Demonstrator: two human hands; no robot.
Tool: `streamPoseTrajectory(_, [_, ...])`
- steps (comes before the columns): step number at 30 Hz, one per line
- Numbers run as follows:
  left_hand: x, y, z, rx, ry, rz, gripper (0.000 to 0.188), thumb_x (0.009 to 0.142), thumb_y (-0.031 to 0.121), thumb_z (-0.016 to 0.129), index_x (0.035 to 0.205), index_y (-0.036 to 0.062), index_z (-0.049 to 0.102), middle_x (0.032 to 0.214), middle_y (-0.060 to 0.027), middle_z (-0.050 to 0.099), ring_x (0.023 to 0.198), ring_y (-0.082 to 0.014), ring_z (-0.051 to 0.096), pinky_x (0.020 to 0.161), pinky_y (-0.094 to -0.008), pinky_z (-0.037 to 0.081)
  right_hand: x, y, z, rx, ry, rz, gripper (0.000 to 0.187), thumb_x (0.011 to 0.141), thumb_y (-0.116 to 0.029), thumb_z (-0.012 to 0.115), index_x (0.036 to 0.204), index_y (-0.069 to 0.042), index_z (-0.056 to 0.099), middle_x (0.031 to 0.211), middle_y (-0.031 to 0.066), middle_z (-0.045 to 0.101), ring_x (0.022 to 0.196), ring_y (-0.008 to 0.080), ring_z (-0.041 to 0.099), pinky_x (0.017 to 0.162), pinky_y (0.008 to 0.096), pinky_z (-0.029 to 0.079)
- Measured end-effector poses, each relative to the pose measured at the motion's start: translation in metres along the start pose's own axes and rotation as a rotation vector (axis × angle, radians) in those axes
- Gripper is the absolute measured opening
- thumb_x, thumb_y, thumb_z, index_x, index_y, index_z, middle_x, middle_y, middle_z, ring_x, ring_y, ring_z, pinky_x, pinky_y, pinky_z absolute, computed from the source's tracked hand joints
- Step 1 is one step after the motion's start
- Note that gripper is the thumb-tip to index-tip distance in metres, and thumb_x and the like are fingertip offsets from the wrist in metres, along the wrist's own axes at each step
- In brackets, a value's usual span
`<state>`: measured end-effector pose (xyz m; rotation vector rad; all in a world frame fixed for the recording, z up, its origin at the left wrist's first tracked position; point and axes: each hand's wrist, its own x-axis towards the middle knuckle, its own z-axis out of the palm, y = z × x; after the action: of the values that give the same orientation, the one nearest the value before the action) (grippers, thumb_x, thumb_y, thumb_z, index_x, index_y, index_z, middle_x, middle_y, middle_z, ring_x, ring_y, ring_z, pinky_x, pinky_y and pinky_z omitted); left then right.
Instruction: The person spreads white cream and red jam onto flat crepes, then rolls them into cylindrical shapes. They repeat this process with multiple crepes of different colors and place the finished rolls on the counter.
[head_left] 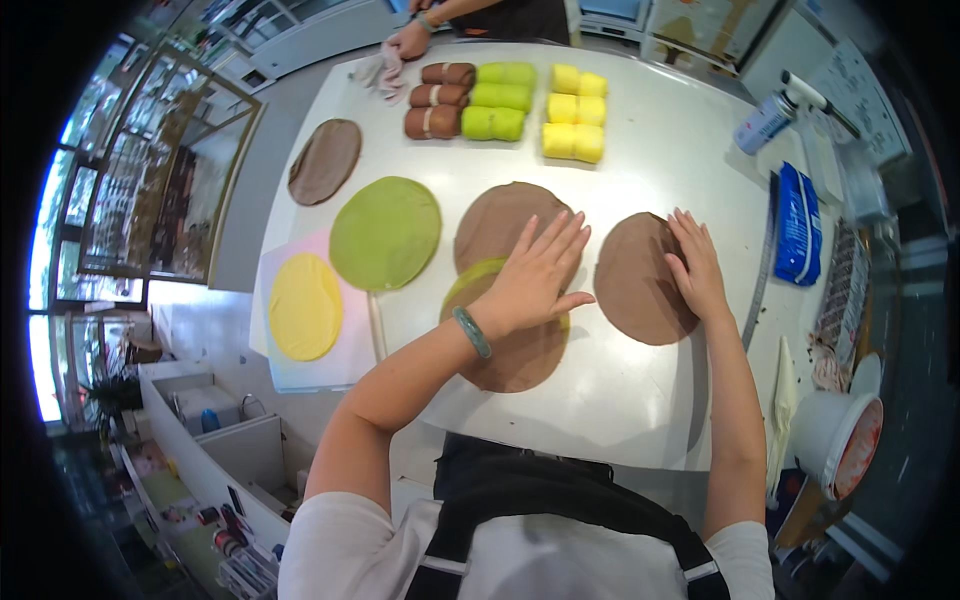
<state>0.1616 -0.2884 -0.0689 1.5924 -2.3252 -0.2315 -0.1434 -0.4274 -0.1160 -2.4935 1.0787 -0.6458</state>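
Observation:
My left hand (535,268), with a green bangle (472,333) on its wrist, is open with fingers spread above two overlapping brown dough rounds. One is the far brown round (490,225); the other is the nearer brown round (515,360), with a green rim showing along its edge. Whether the palm presses on them I cannot tell. At the right edge of a separate brown round (640,285) lies my right hand (697,268), open, its fingers stretched out. To the left are a green dough round (385,232), a yellow round (305,306) on a pale sheet, and a smaller brown round (326,160).
Brown rolls (433,122), green rolls (493,123) and yellow rolls (574,142) sit in rows at the table's far side. Beyond, another person's hand (412,38) is by a cloth (385,75). Rightward are a spray can (766,122), a blue packet (797,225) and a white tub (822,445).

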Motion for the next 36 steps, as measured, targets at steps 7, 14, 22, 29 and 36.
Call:
streamPoseTrajectory(7, [-0.128,-0.185,-0.136,0.043,0.251,-0.28,0.026,0.092,0.014,0.074,0.115,0.0046,0.067,0.131,-0.0163,0.062,0.123,-0.0395,0.057,0.106,-0.0459,0.046,0.078,-0.13,0.048,0.133,-0.003,-0.215,0.038,0.098,-0.021,0.067,0.134,-0.008,0.066,0.142,0.0112,0.063,0.137,0.0335,0.055,0.118,0.048,0.038])
streamPoseTrajectory(14, [-0.227,-0.409,-0.171,-0.169,0.161,-0.5,0.013,0.083,0.007,0.077,0.094,0.0051,0.07,0.098,-0.0097,0.067,0.101,-0.0313,0.063,0.09,-0.0427,0.053,0.222,-0.306,0.192,0.413,-0.137,-0.311,0.019,0.094,-0.021,0.073,0.106,-0.006,0.074,0.106,0.0081,0.073,0.106,0.0303,0.066,0.093,0.0421,0.048])
streamPoseTrajectory(22, [-0.234,-0.468,-0.147,-0.287,0.076,-0.285,0.018,0.083,0.004,0.078,0.099,0.0054,0.071,0.099,-0.01,0.064,0.102,-0.0287,0.062,0.086,-0.039,0.056,0.337,-0.405,0.339,0.359,-0.348,-0.297,0.019,0.084,-0.014,0.081,0.098,-0.005,0.072,0.093,0.0109,0.068,0.091,0.0268,0.069,0.082,0.039,0.055])
streamPoseTrajectory(29, [-0.235,-0.488,-0.145,-0.304,0.104,-0.14,0.007,0.088,0.007,0.072,0.092,0.0049,0.066,0.094,-0.0091,0.064,0.098,-0.0312,0.06,0.084,-0.0427,0.051,0.351,-0.42,0.353,0.273,-0.463,-0.259,0.018,0.079,-0.018,0.083,0.091,-0.011,0.072,0.094,0.0069,0.068,0.096,0.0289,0.066,0.086,0.0426,0.051])
streamPoseTrajectory(36, [-0.224,-0.486,-0.152,-0.347,0.042,-0.214,0.008,0.089,0.008,0.071,0.093,0.0054,0.064,0.093,-0.0096,0.066,0.095,-0.0322,0.062,0.085,-0.043,0.05,0.358,-0.418,0.347,0.274,-0.507,-0.258,0.023,0.077,-0.019,0.084,0.094,-0.011,0.071,0.096,0.006,0.066,0.097,0.0277,0.065,0.089,0.0422,0.05])
